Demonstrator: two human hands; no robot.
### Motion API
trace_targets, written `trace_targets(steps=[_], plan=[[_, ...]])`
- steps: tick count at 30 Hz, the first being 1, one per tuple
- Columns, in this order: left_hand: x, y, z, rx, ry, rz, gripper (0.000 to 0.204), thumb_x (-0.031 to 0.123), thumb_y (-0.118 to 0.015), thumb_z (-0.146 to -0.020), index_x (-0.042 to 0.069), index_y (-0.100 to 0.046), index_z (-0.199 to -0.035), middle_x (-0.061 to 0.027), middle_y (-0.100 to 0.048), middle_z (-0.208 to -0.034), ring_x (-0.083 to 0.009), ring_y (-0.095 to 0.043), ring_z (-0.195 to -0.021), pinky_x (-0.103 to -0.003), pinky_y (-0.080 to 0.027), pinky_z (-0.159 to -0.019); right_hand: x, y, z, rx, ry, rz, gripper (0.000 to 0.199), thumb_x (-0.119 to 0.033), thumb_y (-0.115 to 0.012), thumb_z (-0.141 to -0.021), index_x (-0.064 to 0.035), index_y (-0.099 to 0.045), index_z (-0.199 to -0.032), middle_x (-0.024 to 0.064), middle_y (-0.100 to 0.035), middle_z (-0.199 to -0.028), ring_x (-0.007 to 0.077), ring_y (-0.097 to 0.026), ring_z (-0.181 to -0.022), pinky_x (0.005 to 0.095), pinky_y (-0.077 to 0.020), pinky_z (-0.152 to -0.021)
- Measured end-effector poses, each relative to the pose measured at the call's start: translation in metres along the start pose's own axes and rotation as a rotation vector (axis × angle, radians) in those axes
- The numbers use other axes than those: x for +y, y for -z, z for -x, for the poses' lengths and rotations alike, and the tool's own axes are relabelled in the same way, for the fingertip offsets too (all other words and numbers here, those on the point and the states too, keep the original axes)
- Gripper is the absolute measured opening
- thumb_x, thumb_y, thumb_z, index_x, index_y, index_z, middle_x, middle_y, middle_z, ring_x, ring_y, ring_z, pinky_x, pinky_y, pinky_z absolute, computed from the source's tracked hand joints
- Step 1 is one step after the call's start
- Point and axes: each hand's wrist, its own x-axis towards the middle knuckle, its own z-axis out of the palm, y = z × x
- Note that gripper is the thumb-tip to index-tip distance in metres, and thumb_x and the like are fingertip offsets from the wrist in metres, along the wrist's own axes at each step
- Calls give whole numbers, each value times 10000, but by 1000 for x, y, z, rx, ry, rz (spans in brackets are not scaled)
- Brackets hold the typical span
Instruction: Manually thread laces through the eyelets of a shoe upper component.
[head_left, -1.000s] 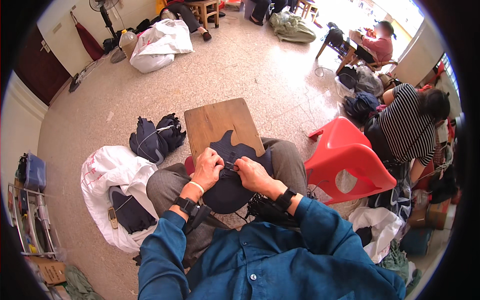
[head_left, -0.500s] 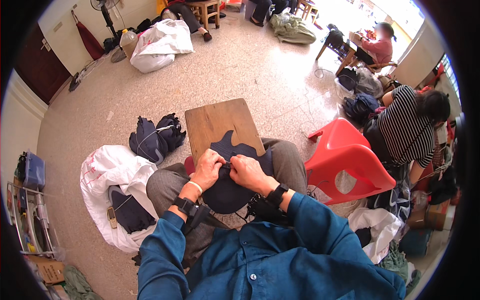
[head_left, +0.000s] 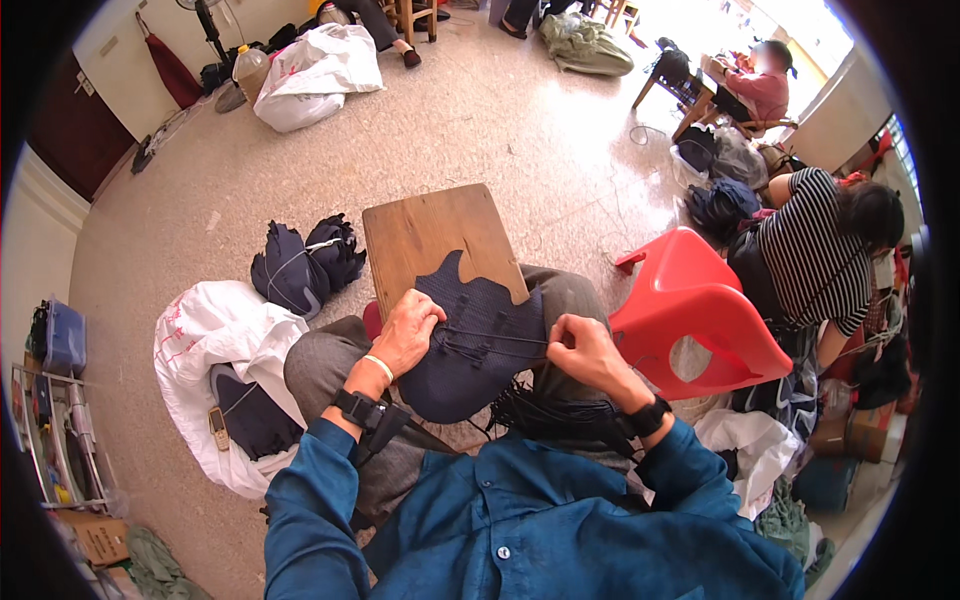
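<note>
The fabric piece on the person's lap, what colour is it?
Dark navy blue fabric piece, seen best in the head view.

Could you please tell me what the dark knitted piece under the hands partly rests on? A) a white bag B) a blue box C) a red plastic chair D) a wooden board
D: the knitted piece, held by the left hand and right hand, overlaps the wooden board.

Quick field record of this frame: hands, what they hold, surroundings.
left hand: pressed on dark blue knit piece, fingers curled at its edge
right hand: closed on a dark thread pulled taut from the piece
support: piece lies over the lap and a wooden board
left side: tied bundle of dark pieces, white bag
right side: red plastic stool, tipped over
</note>
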Motion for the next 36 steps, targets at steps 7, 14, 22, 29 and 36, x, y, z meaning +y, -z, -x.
trace_targets(steps=[7, 14, 22, 29, 36], plan=[[6, 5, 1, -85, 55, 46, 169, 122, -709, -901, 6, -660, -1014, -76, -527, -1050, -209, -573, -944, -326, -494, -874, 30, 20, 16, -25, -211, -479, 97, -110, -625, -888, -46, -650, -820, -12, -642, -733, 59, -522, -597, 242, -397, -535], [16, 4, -1, -93, 38, -50, 316, 183, -823, -802, 27, -642, -1009, -83, -524, -1049, -230, -563, -943, -346, -501, -877, 25, 22, 16, -155, -305, -1157, 87, -116, -634, -951, -33, -652, -932, 59, -706, -963, 85, -594, -726, 226, -450, -574], [10, -11, -1, 32, -43, -186, 301, 188, -825, -796, 29, -605, -927, -103, -500, -970, -259, -542, -892, -367, -480, -813, 41, 28, 26, -126, -261, -1513, 66, -100, -631, -918, -43, -661, -931, 104, -700, -1120, 177, -613, -908, 255, -471, -645], [13, -15, 0, 96, -109, -219, 270, 165, -807, -802, 31, -595, -902, -112, -501, -938, -287, -546, -897, -372, -468, -811, 45, 25, 30, -108, -225, -1092, 63, -79, -626, -904, -44, -667, -936, 77, -685, -1081, 99, -598, -779, 220, -454, -621], [35, -5, 12, 94, -18, -26, 182, 80, -760, -789, 46, -652, -932, -121, -576, -999, -335, -568, -978, -422, -450, -909, 19, 2, 11, -88, -24, -926, 97, -128, -608, -945, -59, -676, -950, 44, -689, -1095, 76, -617, -865, 219, -490, -721]])
